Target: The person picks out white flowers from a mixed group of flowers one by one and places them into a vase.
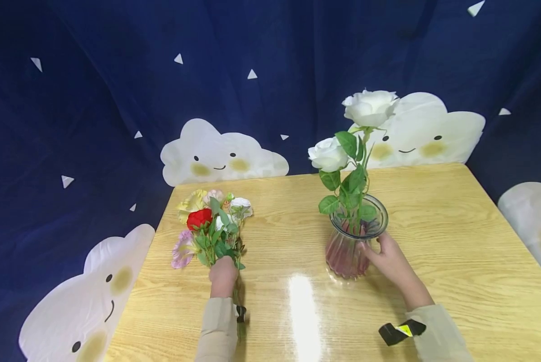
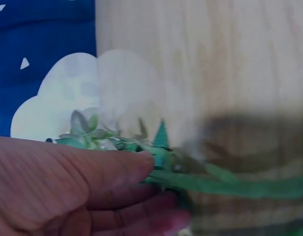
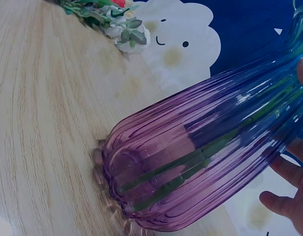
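A ribbed glass vase (image 1: 348, 251), pink below and bluish at its neck, stands on the table with two white roses (image 1: 370, 108) in it. Their green stems (image 3: 191, 169) show through the glass in the right wrist view. My right hand (image 1: 388, 261) holds the vase near its neck, thumb on one side and fingers on the other. At the left lies a bunch of artificial flowers (image 1: 216, 223) in red, yellow, pink, purple and white. My left hand (image 1: 223, 275) pinches green stems (image 2: 230, 184) below the blooms; how many cannot be told.
The wooden table (image 1: 279, 241) reaches back to a dark blue curtain (image 1: 270, 40) with white triangles. Smiling white cloud cutouts (image 1: 220, 153) stand along its back and left edges. Black straps (image 1: 401, 332) are on both wrists.
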`<action>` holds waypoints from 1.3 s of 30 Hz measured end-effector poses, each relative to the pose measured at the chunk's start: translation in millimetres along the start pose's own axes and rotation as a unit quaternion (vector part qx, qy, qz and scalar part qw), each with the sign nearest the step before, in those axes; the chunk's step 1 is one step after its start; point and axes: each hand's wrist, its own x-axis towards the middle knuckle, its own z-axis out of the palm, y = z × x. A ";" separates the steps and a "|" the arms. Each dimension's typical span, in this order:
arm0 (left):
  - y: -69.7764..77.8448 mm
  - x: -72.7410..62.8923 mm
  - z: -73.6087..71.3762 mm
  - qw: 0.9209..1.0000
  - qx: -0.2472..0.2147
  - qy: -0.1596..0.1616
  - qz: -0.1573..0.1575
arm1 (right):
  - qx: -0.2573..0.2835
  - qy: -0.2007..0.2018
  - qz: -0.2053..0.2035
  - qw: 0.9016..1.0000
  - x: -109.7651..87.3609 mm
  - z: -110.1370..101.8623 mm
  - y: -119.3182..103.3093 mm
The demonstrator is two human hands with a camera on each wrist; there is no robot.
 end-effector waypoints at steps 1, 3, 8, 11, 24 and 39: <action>-0.7 0.7 1.8 1.000 -0.003 0.005 0.002 | 0.000 0.000 -0.001 1.000 -0.2 0.0 -0.3; -1.9 1.4 5.8 1.000 -0.011 0.019 0.010 | 0.001 0.001 -0.001 1.000 -0.5 0.1 -0.9; -2.7 0.4 12.2 0.998 -0.030 0.047 0.034 | 0.004 0.002 0.001 1.000 -1.4 0.3 -2.8; -1.3 -1.6 12.9 0.996 -0.062 0.042 0.039 | 0.004 0.004 0.000 1.000 -1.5 0.2 -3.6; 2.2 -4.1 9.3 0.986 -0.136 0.040 0.087 | -0.004 0.003 0.005 1.000 -2.0 0.3 -3.7; 29.2 -4.3 -17.6 0.955 -0.147 0.201 0.164 | 0.000 0.000 0.008 1.000 -1.6 0.1 -4.2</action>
